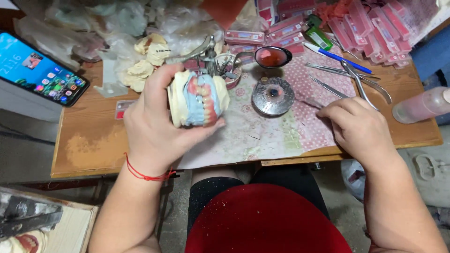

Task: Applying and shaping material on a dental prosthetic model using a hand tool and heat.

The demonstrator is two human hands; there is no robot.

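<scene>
- A pale plaster dental model with pink wax gums and white teeth, mounted in a metal hinged frame point(199, 98), is being held above the wooden table point(89, 140) by the left hand point(159, 122); the grip is closed around the model, with the thumb below and the fingers behind it.
- A red thread bracelet point(145, 174) is being worn on the left wrist.
- The right hand point(358, 124) is being rested on the patterned pink and white cloth point(262, 136), and its fingers are curled around a thin metal instrument point(309, 102), whose tip is showing to the left of the hand.
- A round metal lidded dish point(273, 96) is lying on the cloth between the two hands.
- Metal pliers point(363, 84) and a blue and white pen point(330, 55) are lying behind the right hand.
- A lit smartphone point(40, 70) is placed on a box at the far left.
</scene>
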